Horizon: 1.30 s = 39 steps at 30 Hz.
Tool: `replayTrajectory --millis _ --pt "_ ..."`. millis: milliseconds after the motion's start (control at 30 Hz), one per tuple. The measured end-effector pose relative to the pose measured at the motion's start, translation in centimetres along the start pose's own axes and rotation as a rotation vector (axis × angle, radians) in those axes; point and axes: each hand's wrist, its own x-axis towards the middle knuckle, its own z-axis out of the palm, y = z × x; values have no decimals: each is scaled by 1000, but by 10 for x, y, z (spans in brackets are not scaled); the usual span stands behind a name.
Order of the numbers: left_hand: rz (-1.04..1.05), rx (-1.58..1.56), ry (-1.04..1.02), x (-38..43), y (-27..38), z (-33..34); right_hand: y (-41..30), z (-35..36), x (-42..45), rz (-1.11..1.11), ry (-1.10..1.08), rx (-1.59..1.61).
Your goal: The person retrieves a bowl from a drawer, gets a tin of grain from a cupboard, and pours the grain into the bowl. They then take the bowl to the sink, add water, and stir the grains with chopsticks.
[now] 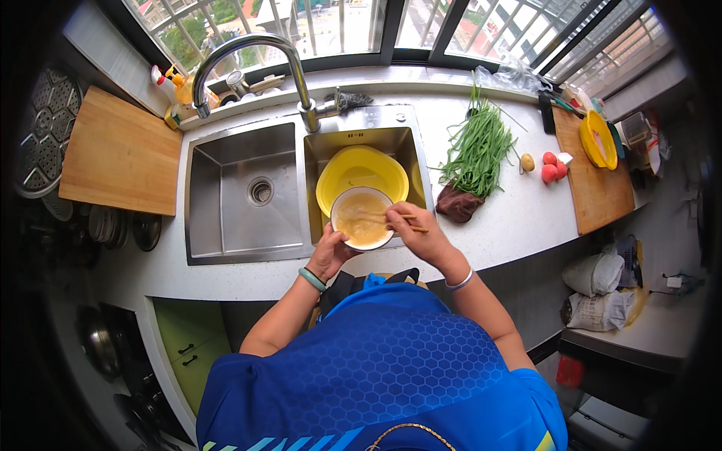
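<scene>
My left hand (330,252) grips the near left rim of a white bowl (362,246) with frothy yellow liquid in it, which looks like beaten egg. In my right hand (417,231) is a pair of wooden chopsticks (418,228); their far ends dip into the liquid and look blurred. The bowl is held over the near part of the right sink basin. Beyond it, a yellow plastic basin (361,163) sits in that sink.
An empty steel sink (242,225) lies left, under a chrome faucet (299,62). Right of the sinks are green leafy stalks (479,146), a potato (527,162), several red round items (549,173) and a cutting board (598,197) with a yellow basket (598,141). Another wooden board (121,152) stands left.
</scene>
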Motion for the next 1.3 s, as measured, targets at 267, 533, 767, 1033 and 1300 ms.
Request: replayTrajectory --millis 267,533,767,1033,1300 --pt "-12 -13 -33 4 0 3 -2 -5 -10 6 -43 27" --pt "-19 -12 -15 -2 -3 0 -4 -18 -5 3 -9 -203" --pt "-9 -32 -11 -2 -8 -13 -20 -26 -10 181 -114 -200" --pt "-24 -27 -17 -2 -5 -4 4 -5 -20 93 -139 43" --pt "-45 -3 60 -7 -3 -4 -34 -36 -31 169 -81 -80"
